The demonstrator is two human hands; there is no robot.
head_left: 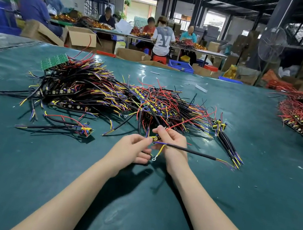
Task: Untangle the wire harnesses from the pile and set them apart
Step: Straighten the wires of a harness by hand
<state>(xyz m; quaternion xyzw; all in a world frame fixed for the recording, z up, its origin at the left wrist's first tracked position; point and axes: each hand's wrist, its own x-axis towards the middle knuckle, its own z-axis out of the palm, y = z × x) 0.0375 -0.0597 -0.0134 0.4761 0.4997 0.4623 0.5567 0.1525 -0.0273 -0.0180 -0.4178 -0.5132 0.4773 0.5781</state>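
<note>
We pinch one wire harness (190, 151) between our left hand (134, 149) and right hand (173, 141), just before the pile (110, 92) on the desk (20, 153). Its red wire (189, 120) lies across the pile; a hard pull could snag it there and drag neighbours along.

Bright overhead lamps, glare on the table (254, 192), edges bowed, background workers blurred

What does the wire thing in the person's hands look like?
The wire harness is a black sleeved cable pointing right, ending in yellow, blue and red wires. Its other end has a small yellow part, pinched by the left hand and right hand. A yellow wire with a metal ring hangs down. It is held over the green table.
</note>
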